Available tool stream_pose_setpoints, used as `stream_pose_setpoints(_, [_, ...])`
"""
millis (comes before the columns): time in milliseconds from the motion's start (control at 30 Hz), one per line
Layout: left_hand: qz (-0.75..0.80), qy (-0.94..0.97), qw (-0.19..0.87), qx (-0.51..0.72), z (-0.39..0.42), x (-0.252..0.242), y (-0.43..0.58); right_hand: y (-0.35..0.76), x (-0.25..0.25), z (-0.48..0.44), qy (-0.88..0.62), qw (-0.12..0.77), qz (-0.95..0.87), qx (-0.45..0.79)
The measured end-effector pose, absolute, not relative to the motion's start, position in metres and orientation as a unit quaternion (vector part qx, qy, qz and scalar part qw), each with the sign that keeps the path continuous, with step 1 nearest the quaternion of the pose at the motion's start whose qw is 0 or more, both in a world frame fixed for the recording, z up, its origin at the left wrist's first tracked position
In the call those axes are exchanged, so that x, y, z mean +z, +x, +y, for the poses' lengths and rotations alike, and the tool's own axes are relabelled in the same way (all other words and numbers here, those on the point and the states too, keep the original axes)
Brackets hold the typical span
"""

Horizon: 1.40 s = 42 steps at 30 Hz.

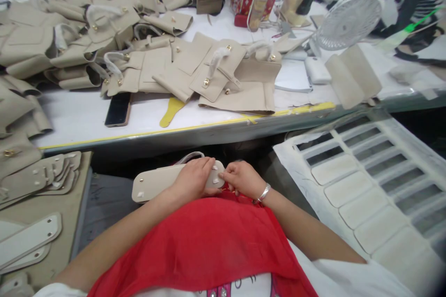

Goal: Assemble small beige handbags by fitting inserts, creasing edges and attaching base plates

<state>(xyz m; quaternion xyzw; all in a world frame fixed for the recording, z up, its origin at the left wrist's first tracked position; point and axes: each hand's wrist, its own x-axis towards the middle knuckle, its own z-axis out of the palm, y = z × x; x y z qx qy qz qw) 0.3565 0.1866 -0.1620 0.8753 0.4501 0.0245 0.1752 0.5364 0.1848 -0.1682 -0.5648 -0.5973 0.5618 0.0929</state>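
In the head view my left hand (194, 177) lies over a long beige bag panel (158, 182) with rounded ends, fingers on top and thumb hidden below. Small white tabs and a metal stud show on the panel. A pale looped handle (190, 157) sticks up behind it. At the panel's right end my right hand (244, 178) is closed in a pinch beside a white tab; what its fingertips hold, if anything, is too small to tell. The panel rests in front of a red apron (195, 246).
Beige bag pieces (219, 72) with handles cover the white table (76, 116). A phone (118, 109) and a yellow tool (171, 111) lie near its edge. Strap pieces (31, 236) lie left; a slatted white rack (348, 162) holding panels stands right. A fan (350, 21) is behind.
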Motion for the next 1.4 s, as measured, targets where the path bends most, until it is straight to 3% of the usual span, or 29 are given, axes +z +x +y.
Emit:
stream_pose_setpoints(367, [0.457, 0.878, 0.139, 0.022, 0.186, -0.164, 0.361, 0.538, -0.166, 0.188, -0.556, 0.073, -0.614, 0.556])
stream_pose_setpoints(867, [0.479, 0.849, 0.2, 0.1, 0.174, -0.154, 0.344, 0.528, -0.153, 0.191, -0.575, 0.027, -0.635, 0.516])
stream_pose_setpoints(1067, [0.732, 0.626, 0.127, 0.237, 0.134, -0.141, 0.234, 0.52, -0.155, 0.194, -0.593, -0.003, -0.603, 0.534])
stream_pose_setpoints(1267, [0.76, 0.478, 0.361, 0.255, 0.11, -0.158, 0.174, 0.516, -0.152, 0.191, -0.611, -0.012, -0.569, 0.551])
stream_pose_setpoints(1400, [0.745, 0.436, 0.408, 0.296, 0.116, -0.161, 0.174, 0.513, -0.152, 0.192, -0.618, -0.017, -0.554, 0.557])
